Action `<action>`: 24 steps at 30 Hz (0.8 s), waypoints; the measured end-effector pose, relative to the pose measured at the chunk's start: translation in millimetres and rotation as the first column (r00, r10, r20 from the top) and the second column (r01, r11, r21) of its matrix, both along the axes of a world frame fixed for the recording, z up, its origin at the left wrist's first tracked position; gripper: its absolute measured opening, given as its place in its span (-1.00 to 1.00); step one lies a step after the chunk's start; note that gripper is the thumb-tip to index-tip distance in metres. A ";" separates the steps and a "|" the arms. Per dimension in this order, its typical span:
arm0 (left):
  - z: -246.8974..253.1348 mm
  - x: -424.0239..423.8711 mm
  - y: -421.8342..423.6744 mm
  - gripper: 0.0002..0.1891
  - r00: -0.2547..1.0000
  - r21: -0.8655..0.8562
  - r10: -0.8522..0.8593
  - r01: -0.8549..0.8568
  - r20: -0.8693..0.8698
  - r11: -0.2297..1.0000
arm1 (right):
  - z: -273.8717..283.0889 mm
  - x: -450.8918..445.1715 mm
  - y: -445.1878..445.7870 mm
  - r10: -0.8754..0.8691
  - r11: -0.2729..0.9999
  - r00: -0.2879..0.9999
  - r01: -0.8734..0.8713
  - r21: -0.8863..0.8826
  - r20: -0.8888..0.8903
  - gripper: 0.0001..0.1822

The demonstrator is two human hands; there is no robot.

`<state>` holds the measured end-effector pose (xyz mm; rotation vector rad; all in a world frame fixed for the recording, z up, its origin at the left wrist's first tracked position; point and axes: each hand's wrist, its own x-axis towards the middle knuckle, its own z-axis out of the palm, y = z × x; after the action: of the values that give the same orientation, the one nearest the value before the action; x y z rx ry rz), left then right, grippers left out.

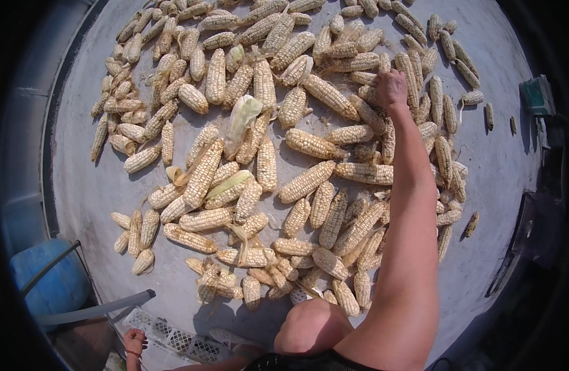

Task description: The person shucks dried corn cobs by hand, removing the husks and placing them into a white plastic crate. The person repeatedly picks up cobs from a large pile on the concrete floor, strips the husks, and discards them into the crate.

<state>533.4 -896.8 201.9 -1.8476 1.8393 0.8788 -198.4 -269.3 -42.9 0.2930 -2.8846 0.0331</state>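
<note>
Many husked ears of pale corn (262,88) lie spread over a grey concrete floor (479,162), some with dry silk or bits of husk on them. My right hand (392,88) reaches far out over the upper right of the spread, its fingers down at an upright-looking corn cob (384,62); whether they grip it is hard to tell. At the lower left, well away from the corn, my left hand (135,342) hangs with curled fingers and a reddish bracelet at its wrist; nothing shows in it. A greenish husk leaf (243,116) lies among the ears in the middle.
A blue plastic barrel (50,276) and a grey pipe (99,308) are at the lower left, near a white plastic crate (173,336). A green container (537,96) stands at the right edge. My bent knee (312,327) is close to the nearest ears.
</note>
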 end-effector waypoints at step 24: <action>-47.1 -14.2 91.4 -0.84 0.849 -0.093 -0.503 0.494 -0.164 0.865 | -26.0 22.4 -64.0 0.267 0.882 0.959 -0.204 -0.425 0.092 -0.92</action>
<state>519.1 -805.5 154.8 -1.2328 2.3206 0.8308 -176.0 -333.3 -68.9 0.5774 -2.8685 0.7270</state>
